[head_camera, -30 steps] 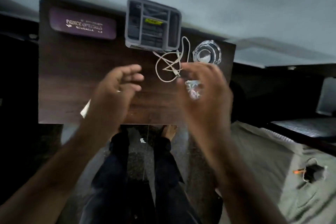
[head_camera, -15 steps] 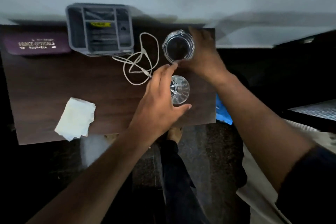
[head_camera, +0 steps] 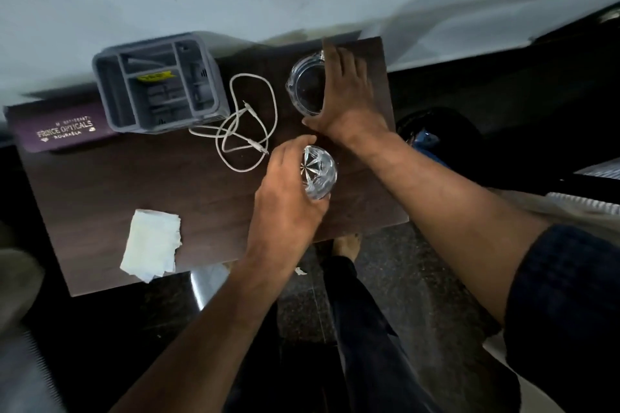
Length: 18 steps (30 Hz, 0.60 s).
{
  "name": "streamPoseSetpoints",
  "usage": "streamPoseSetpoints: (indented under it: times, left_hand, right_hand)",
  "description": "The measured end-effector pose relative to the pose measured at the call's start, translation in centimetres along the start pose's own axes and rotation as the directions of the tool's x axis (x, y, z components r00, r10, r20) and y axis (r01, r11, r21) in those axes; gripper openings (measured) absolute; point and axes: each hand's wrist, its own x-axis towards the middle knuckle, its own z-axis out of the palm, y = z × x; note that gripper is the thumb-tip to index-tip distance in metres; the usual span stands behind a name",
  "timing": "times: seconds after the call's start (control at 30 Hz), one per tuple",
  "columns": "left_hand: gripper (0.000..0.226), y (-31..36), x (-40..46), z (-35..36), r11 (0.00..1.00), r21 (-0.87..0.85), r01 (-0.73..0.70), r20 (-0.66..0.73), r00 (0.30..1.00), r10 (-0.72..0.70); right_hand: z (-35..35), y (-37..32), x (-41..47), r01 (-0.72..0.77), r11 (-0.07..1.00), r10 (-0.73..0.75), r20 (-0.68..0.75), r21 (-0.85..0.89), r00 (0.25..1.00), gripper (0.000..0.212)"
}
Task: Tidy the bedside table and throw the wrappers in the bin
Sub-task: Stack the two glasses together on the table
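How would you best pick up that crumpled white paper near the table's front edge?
Pinch the paper from above at its raised, creased near corner, which overhangs the table edge. It lies too flat for a side grip, and nothing crowds it.

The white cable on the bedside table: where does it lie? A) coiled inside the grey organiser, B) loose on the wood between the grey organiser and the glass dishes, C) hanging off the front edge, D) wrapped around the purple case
B: the white cable sprawls in loops on the table, right of the grey organiser and left of the glass dishes.
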Motion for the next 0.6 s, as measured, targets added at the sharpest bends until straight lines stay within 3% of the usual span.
streamPoseSetpoints:
  times: [0.17,0.4,0.6]
  left_hand:
    - [0.083,-0.1,1.0,-0.5,0.999,-0.013,0.037,-0.003,0.999,-0.037]
    - [0.081,0.9,2.6,-2.1,0.997,-0.072,-0.001,-0.043,0.999,-0.002]
    - [0.081,2.0,4.6,-2.7,0.995,-0.094,-0.02,-0.05,0.999,0.015]
  right_hand:
    - [-0.7,1.4,-0.1,-0.026,1.0,0.026,-0.046,-0.001,0.999,0.123]
    - [-2.0,3.3,-1.6,-0.107,0.975,0.1,0.044,0.197,0.994,0.134]
    - [-2.0,6.3,-5.1,-0.243,0.861,0.302,-0.065,0.447,0.951,0.088]
